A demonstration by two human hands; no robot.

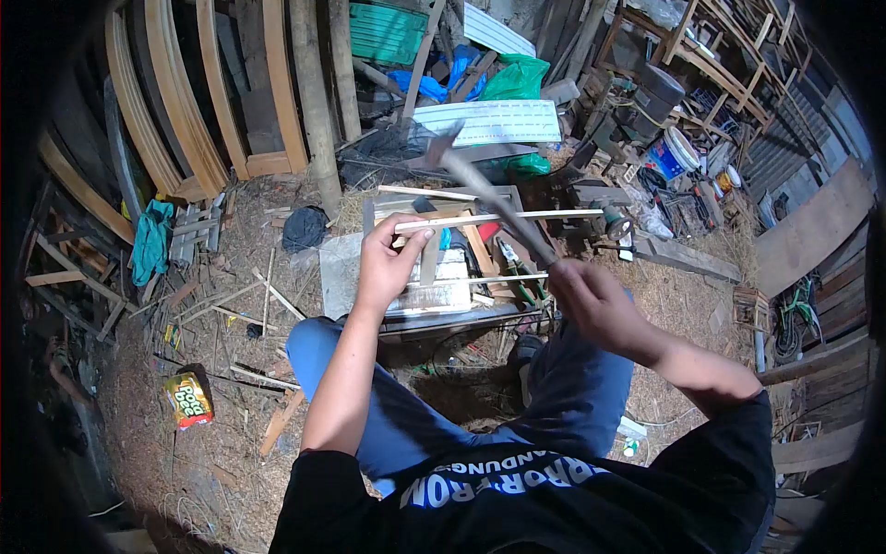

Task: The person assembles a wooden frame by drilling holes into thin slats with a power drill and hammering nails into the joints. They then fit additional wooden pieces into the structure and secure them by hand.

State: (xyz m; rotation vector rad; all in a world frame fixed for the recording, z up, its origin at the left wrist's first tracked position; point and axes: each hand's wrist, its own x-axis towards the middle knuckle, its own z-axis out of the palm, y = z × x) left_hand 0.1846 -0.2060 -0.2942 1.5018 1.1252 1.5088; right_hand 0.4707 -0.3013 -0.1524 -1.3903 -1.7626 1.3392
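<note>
My right hand (600,307) grips the lower end of a hammer (494,198). Its slightly blurred head (445,146) is raised up and to the left, beyond the wood. With thumb and fingers, my left hand (388,260) pinches the left end of a thin wooden strip (517,219), which lies crosswise in front of me. A short upright wooden piece (430,258) runs from near that end toward a second thin strip (480,281). Whether these pieces are joined cannot be made out. Below them stands a low worktable (343,277), with pliers (528,288) on its right side.
Wooden frames (175,102) lean at the left. Scrap strips (268,291) and a yellow snack bag (188,400) lie on the littered ground. At the right are a paint bucket (674,153), a long timber (688,257) and a brown board (817,226). A pole (317,111) rises behind the table.
</note>
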